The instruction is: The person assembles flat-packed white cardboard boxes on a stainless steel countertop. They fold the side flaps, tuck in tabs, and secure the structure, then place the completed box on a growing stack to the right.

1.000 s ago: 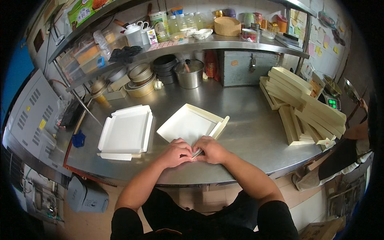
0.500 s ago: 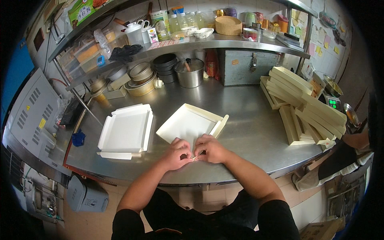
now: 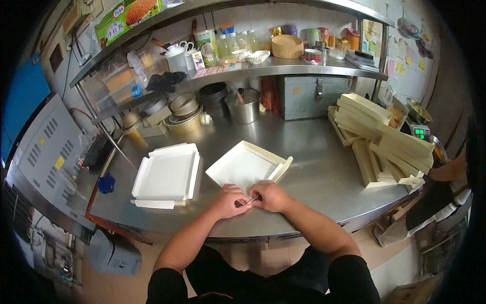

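Note:
A cream cardboard box tray (image 3: 244, 164) with a white inside lies turned cornerwise on the steel table in front of me. Its far sides and right side stand up, and a folded flap sticks out at the right corner. Both hands are at the near corner. My left hand (image 3: 231, 201) pinches the edge there, thumb against fingers. Close beside it, my right hand (image 3: 271, 196) grips the same corner with bent fingers. Part of the corner is hidden behind the fingers. Left of this tray lies a stack of flatter white cardboard blanks (image 3: 166, 175) with partly raised edges.
Folded cream trays (image 3: 377, 144) are piled at the right, near a scale with a lit green display (image 3: 420, 133). A grey metal box (image 3: 314, 99), pots (image 3: 243, 107) and cake tins line the back under a loaded shelf (image 3: 283, 68). Another person's arm (image 3: 450, 172) shows at far right.
The whole view has shifted slightly, so things sit a little lower and the left side further right. Both hands stay at the tray's near corner, with only small finger movement.

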Demonstrator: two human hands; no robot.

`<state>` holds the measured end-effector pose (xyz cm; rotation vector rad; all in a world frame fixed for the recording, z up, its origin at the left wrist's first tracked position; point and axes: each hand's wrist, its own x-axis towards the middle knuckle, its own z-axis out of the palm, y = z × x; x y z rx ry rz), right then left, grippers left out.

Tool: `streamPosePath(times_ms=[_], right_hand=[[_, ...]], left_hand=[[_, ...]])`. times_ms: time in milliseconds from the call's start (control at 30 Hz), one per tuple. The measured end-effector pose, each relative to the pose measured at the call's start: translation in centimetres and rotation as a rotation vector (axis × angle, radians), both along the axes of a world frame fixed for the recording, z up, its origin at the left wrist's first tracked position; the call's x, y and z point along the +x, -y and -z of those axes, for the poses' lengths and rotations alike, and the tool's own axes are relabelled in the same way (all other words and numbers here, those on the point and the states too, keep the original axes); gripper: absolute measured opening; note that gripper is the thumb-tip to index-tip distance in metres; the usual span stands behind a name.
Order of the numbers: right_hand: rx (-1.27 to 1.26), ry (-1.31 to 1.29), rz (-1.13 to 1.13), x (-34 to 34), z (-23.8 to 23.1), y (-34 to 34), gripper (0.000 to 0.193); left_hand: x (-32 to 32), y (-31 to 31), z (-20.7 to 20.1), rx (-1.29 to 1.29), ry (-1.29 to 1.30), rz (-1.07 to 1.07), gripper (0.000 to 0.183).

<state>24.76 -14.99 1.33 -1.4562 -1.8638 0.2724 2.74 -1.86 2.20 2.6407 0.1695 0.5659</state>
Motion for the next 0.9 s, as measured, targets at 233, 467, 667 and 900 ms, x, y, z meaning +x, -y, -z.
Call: streamPosePath(times_ms=[233,467,667,900], right_hand=[[-0.017,0.460,0.442,2.0,0.1,0.1,0.024],[-0.182,0.191,0.095,0.6,-2.1,0.4,0.036],[0.029,0.249,0.000,2.2,-0.6,1.5,0.052],[-0.071,0.103,0.016,0.8,0.5,-0.1,0.057]], left_hand=[[0.0,-2.1,-3.5,0.519,-0.222,-0.388,0.016],[3.6,0.4,-1.3,0.368,-0.128,-0.424,0.008],[1.7,-3.1,0.4,0.180,-0.193,-0.500,0.015],[2.2,-0.8,0.4,0.021,0.167,-0.123,0.020]])
